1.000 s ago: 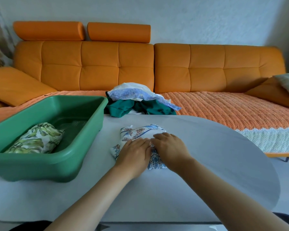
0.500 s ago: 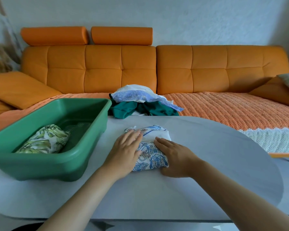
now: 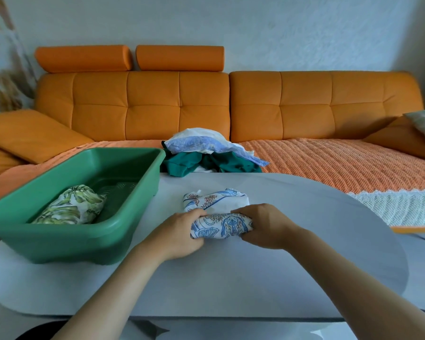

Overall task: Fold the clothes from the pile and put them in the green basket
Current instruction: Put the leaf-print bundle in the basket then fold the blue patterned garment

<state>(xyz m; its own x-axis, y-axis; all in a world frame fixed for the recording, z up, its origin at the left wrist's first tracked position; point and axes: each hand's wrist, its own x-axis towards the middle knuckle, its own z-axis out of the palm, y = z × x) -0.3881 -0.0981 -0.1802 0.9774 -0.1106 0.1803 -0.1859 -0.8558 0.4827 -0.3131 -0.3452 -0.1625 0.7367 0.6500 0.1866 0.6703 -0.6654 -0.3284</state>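
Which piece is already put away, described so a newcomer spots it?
On the white table, look into the green basket at its left end. The folded bundle lying alone inside has green and yellow leaves, unlike the blue-patterned cloth out on the tabletop.

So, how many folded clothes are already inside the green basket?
1. A leaf-print cloth lies in the green basket, in its near-left part. The near wall hides part of the floor, so another flat piece could be hidden there.

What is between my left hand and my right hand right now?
The blue-patterned cloth, partly folded. The left hand grips one end and the right hand grips the other. The head view shows it.
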